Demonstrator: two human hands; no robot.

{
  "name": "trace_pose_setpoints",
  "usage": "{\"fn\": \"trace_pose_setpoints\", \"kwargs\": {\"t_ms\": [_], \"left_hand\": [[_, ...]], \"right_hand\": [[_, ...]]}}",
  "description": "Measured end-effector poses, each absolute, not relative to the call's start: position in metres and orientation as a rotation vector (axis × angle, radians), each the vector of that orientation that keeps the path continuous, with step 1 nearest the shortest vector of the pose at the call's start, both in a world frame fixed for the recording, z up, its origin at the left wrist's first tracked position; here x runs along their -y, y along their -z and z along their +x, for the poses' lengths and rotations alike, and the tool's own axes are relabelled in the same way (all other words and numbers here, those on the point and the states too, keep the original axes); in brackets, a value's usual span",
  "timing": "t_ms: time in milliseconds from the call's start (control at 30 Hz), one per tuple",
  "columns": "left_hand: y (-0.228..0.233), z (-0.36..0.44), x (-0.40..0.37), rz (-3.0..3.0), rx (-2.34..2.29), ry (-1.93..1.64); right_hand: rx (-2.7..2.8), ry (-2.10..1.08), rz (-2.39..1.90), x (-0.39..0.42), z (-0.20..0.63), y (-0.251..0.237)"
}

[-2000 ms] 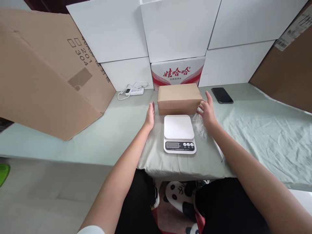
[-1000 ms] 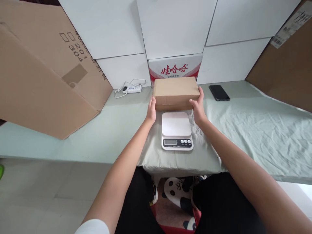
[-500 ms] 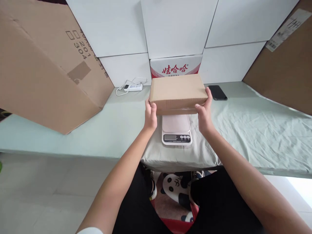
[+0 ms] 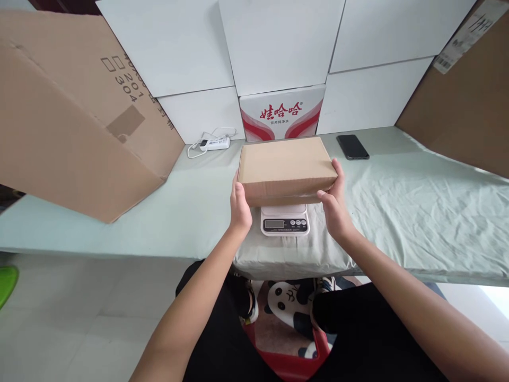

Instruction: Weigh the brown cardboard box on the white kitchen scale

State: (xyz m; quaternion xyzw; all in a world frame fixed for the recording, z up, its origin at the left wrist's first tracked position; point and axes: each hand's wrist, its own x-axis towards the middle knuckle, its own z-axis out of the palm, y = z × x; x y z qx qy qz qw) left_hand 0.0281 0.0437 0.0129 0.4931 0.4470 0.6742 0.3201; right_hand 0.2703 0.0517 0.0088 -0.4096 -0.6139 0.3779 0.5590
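A: So, nearest the person, what sits on the pale green cloth-covered table [image 4: 417, 212]?

B: A small white digital kitchen scale [image 4: 284, 223], display facing six o'clock. Right above it is a flat rectangular brown cardboard box [image 4: 286, 167], covering the scale's platform; whether they touch, I cannot tell.

A: And the hands?

B: The left hand [image 4: 239, 204] grips the box's nine o'clock end, the right hand [image 4: 336, 207] its three o'clock end.

A: Farther out?

B: At two o'clock a black smartphone [image 4: 352, 146]; at eleven a white power strip [image 4: 214, 143]; at twelve a red-and-white printed carton [image 4: 281, 112].
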Motion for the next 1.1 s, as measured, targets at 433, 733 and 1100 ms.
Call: {"fn": "trace_pose_setpoints", "kwargs": {"t_ms": [433, 733, 1100], "left_hand": [[-0.009, 0.031, -0.033, 1.302, -1.189, -1.745], [-0.011, 0.032, -0.03, 1.297, -1.209, -1.726], [-0.01, 0.014, -0.036, 1.256, -1.312, -1.74]], "right_hand": [[1.395, -0.908, -1.016, -0.036, 0.269, -0.004], [1.406, -0.822, -1.029, -0.038, 0.27, 0.004], [1.319, -0.844, -0.982, -0.047, 0.279, -0.001]]}}
